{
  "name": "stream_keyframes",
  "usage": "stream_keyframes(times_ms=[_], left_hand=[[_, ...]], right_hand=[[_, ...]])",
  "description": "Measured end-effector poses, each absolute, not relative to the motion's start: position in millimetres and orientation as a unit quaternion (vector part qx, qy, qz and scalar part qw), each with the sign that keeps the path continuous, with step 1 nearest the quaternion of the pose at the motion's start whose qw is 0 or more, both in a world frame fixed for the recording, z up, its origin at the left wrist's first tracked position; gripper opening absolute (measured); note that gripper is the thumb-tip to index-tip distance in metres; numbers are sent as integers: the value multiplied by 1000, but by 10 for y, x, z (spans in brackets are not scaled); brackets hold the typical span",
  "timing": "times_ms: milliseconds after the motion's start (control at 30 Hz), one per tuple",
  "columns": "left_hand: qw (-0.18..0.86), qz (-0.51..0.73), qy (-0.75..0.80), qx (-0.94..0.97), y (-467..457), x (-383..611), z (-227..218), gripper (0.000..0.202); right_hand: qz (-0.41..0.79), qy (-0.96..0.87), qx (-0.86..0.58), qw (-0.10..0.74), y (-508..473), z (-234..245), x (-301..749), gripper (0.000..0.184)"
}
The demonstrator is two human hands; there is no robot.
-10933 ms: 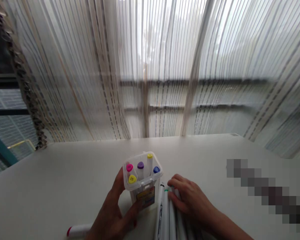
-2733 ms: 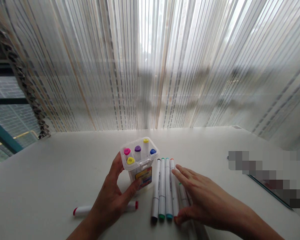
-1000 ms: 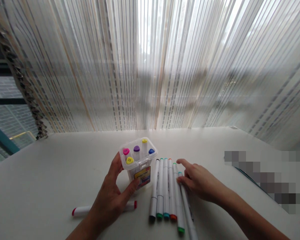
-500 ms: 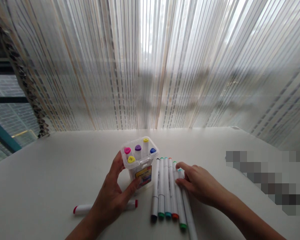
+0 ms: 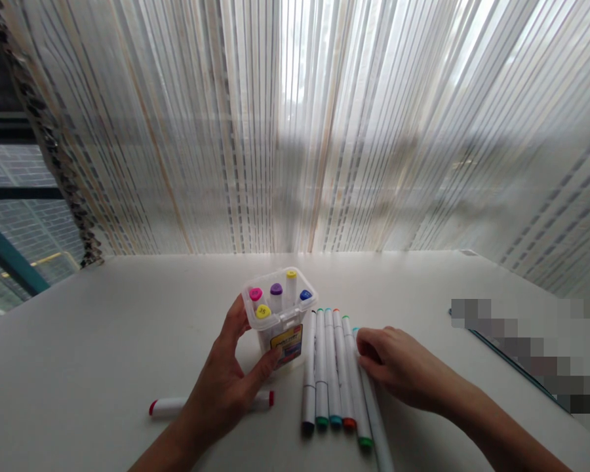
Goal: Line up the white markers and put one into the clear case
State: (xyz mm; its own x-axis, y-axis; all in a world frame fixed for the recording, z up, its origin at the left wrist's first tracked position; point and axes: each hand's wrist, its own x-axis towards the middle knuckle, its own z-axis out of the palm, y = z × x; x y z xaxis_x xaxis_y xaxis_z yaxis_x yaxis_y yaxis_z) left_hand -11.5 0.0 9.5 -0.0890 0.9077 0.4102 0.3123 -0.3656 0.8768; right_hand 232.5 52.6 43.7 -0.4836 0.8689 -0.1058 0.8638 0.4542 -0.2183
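Observation:
A clear plastic marker box (image 5: 281, 324) stands upright on the white table (image 5: 103, 354), with several capped markers inside showing pink, purple, yellow and blue ends. My left hand (image 5: 229, 383) grips the box from its left and front. Right of the box lies a row of white markers (image 5: 332, 370), side by side, with black, green, teal and orange ends toward me. My right hand (image 5: 398, 370) rests curled against the rightmost marker (image 5: 373, 410) of the row, fingertips on its far end. A red-capped marker (image 5: 170, 405) lies crosswise behind my left wrist, partly hidden.
Sheer striped curtains (image 5: 324, 131) hang along the table's far edge, with a window behind. A dark thin-edged flat object (image 5: 501, 357) lies at the right, partly blurred out. A beaded curtain tie (image 5: 54, 151) hangs at the left.
My right hand has gathered more markers into the row and pushed the rightmost ones in against the others; its fingers have curled. My left hand has stayed on the box.

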Motion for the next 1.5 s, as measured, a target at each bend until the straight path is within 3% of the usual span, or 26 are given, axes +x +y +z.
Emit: stream_keyframes(times_ms=[300, 467, 733, 967, 1500], left_hand=[[266, 548, 490, 624, 16, -127, 88, 61], [273, 541, 493, 624, 6, -123, 102, 64], [270, 564, 494, 604, -4, -96, 115, 66], [262, 569, 496, 602, 2, -97, 89, 67], [274, 558, 492, 610, -2, -103, 120, 65]], right_hand=[[126, -837, -531, 44, 553, 446, 2321, 13], [148, -846, -511, 14, 539, 425, 2347, 28], [111, -845, -523, 30, 564, 328, 2322, 23], [123, -855, -503, 34, 546, 354, 2343, 37], [95, -852, -515, 20, 529, 342, 2302, 42]])
